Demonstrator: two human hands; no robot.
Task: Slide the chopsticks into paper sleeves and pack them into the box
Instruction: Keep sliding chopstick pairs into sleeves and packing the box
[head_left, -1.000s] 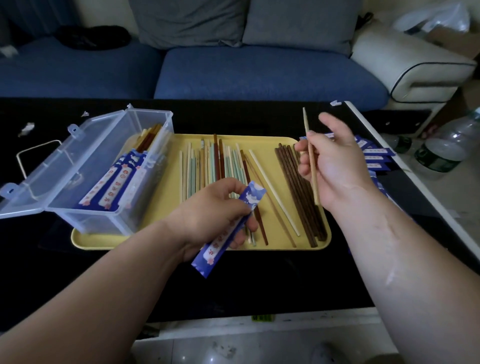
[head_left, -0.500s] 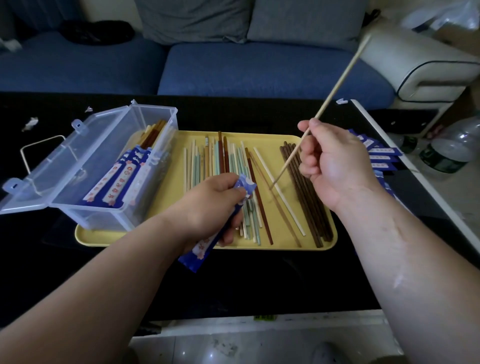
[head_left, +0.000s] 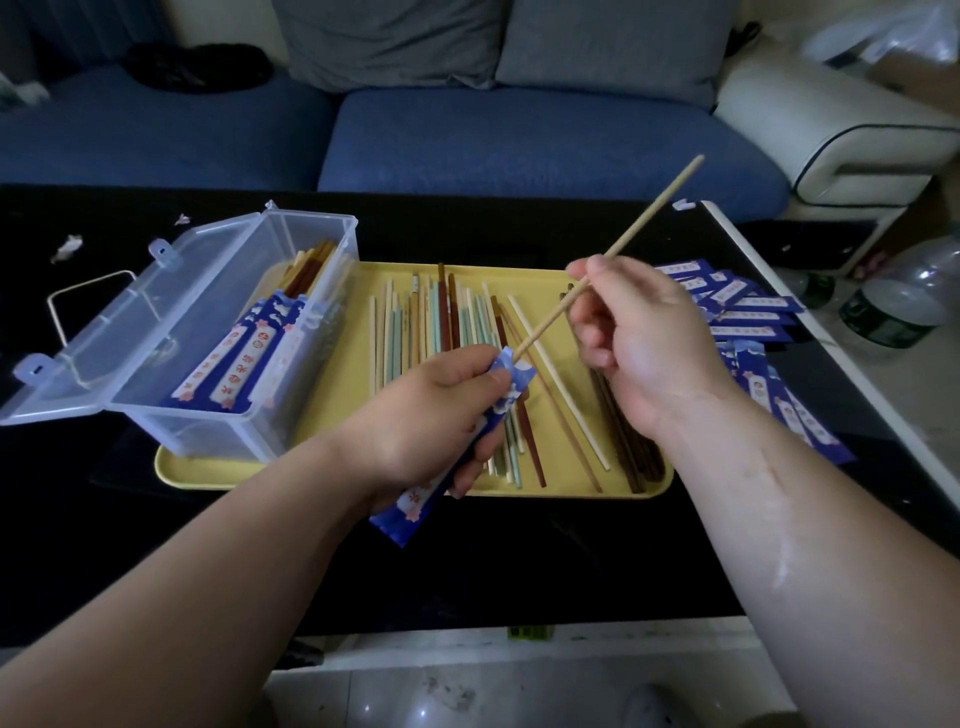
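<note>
My left hand (head_left: 431, 415) grips a blue paper sleeve (head_left: 511, 382) over the front of the yellow tray (head_left: 208, 470). My right hand (head_left: 639, 332) pinches a pale wooden chopstick (head_left: 649, 218), slanted up to the right, its lower tip at the sleeve's open mouth. Several loose chopsticks (head_left: 441, 317) in cream, green and brown lie on the tray. A clear plastic box (head_left: 234, 332), lid open to the left, stands on the tray's left end and holds several sleeved chopsticks.
A pile of blue sleeves (head_left: 737, 306) lies on the black table right of the tray. The table's right edge has a white rim (head_left: 831, 343), with plastic bottles (head_left: 904, 301) beyond it. A blue sofa (head_left: 519, 140) runs behind the table.
My right hand has swung the chopstick from upright to a slant and lowered its tip to the sleeve mouth. My left hand has raised the sleeve a little toward it.
</note>
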